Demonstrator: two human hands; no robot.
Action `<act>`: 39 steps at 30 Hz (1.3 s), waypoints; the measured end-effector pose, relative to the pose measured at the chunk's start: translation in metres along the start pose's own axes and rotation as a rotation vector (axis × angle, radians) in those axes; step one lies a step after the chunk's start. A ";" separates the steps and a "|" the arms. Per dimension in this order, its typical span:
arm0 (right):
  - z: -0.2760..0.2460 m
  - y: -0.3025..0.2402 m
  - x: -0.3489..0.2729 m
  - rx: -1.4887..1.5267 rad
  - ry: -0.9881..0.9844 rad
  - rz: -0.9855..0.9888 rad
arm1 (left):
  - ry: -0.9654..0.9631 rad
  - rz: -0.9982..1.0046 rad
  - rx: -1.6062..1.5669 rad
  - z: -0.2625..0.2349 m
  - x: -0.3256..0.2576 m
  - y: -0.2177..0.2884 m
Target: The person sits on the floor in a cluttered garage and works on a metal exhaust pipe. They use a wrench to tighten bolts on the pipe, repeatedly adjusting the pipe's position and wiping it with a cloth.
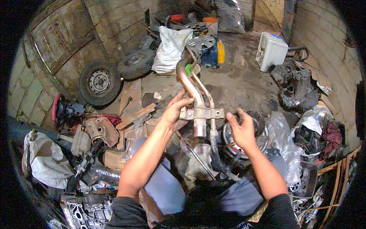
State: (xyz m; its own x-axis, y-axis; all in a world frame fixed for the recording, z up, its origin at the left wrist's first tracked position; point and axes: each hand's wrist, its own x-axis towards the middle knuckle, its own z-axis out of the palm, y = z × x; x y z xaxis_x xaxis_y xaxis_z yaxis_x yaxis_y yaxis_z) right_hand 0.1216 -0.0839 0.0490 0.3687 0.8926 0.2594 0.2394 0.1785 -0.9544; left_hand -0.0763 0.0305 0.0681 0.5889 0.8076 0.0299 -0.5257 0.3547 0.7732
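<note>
Observed metal pipe [193,91] at centre, gripped in left hand [176,110] by its bracket [204,113]; noted right hand [242,128], thumb and finger parted, just right (saw pale lettering [244,226], cut off, on near black shirt [275,213]).

Wheel w/ tyre [100,82] propped nr L wall [110,28]; 2nd wheel [136,61] tilted alongside. White sack [169,51] slumped adj. Yellow btl [221,52] stood nr blue btls [213,56]. White plastic container [272,52] set R, nr greasy mech. assy [298,89]. Metal engine pt. [87,212] laid btm L.
</note>
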 end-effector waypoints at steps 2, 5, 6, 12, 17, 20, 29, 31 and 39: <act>0.012 0.026 0.015 -0.258 -0.141 -0.027 | 0.060 0.014 0.037 -0.011 -0.009 0.001; 0.030 0.006 0.021 -0.212 -0.290 0.066 | 0.131 0.096 0.181 -0.036 -0.013 0.002; 0.033 0.001 0.022 -0.159 -0.339 0.106 | 0.147 0.115 0.234 -0.040 -0.012 0.002; 0.062 0.045 0.035 -0.188 -0.293 0.004 | 0.186 0.255 0.481 -0.060 -0.013 0.006; 0.078 0.055 0.037 -0.228 -0.155 -0.112 | 0.234 0.173 0.396 -0.077 -0.008 0.021; 0.082 0.002 0.037 0.110 -0.416 0.117 | 0.223 0.135 0.173 -0.085 -0.014 0.035; 0.089 -0.013 0.033 0.023 -0.609 0.124 | 0.075 0.129 -0.076 -0.107 -0.001 0.032; 0.090 -0.020 0.028 -0.117 -0.726 0.007 | 0.066 0.153 -0.087 -0.111 0.000 0.032; 0.087 -0.010 0.024 0.005 -0.679 0.137 | 0.109 0.171 -0.195 -0.107 0.001 0.029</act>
State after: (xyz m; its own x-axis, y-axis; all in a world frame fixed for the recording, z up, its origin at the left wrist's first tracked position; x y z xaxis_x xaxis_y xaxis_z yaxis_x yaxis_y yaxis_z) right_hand 0.0494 -0.0286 0.0523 -0.2494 0.9683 -0.0117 0.2262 0.0465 -0.9730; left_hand -0.1565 0.0924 0.0231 0.4173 0.9059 0.0730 -0.7260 0.2840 0.6263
